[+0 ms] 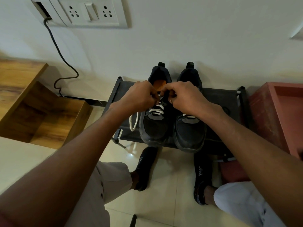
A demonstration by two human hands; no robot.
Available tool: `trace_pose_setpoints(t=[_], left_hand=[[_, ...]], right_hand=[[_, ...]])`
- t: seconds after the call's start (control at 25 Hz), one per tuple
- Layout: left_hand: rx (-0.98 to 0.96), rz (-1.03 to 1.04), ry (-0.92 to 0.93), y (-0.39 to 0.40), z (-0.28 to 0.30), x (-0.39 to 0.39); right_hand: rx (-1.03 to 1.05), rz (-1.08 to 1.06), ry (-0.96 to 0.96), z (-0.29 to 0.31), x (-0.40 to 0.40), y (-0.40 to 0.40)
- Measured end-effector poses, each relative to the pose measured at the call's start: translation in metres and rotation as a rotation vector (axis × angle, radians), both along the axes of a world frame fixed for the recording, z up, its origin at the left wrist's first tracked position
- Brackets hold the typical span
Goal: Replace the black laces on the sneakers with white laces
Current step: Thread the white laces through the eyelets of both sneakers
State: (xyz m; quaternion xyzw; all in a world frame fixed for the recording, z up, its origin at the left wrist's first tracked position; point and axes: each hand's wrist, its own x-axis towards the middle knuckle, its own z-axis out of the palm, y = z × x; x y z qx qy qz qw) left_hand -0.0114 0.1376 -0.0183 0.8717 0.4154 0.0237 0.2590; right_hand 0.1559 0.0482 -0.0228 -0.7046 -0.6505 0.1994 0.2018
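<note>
Pair of black sneakers, toes overhanging the front edge of a low black rack [226, 97] set against the wall. Left hand [139, 97] and right hand [185, 97] close together over the left sneaker [154, 126], fingers pinching its white lace [156, 110]; one lace loop hangs off the shoe's left side. Right sneaker [190, 131] just beside; wooden shelf [41, 112] left, red box [275, 112] right, tiled floor [172, 177] below.

A single head-worn view looks forward and steeply down, close over a low black rack [226, 97] at frame centre. The wide lens bends the wall (upper half of the frame) and the floor [172, 185] at the bottom. Both forearms enter from the lower corners.
</note>
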Motion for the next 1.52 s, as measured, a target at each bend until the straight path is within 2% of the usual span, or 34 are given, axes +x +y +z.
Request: trace_pose_setpoints(t=[0.44,0.72,0.88,1.08,1.2,1.36,1.44,1.52], left_hand=[[-0.188,0.041,-0.015,-0.003,-0.002,0.008],[-0.039,0.08,0.083,-0.007,-0.003,0.008],[-0.235,0.082,0.037,-0.007,-0.001,0.007],[-0.333,0.201,-0.077,-0.015,-0.006,0.011],[-0.239,0.217,-0.054,-0.019,-0.012,0.013],[0.043,0.192,0.175,-0.022,-0.013,0.014],[0.076,0.201,0.201,-0.022,-0.013,0.015],[-0.007,0.209,0.144,-0.022,-0.011,0.019]], right_hand=[[-0.008,-0.014,-0.021,0.003,-0.001,-0.001],[-0.022,-0.014,0.009,0.003,-0.001,0.001],[-0.032,-0.013,0.008,0.002,-0.002,0.0],[-0.042,-0.042,0.093,0.002,0.002,0.0],[-0.054,-0.051,0.139,0.002,0.005,0.0],[-0.074,-0.054,0.128,0.003,0.004,-0.002],[-0.08,-0.052,0.114,0.003,0.002,-0.002],[-0.073,-0.064,0.112,0.003,0.002,-0.003]])
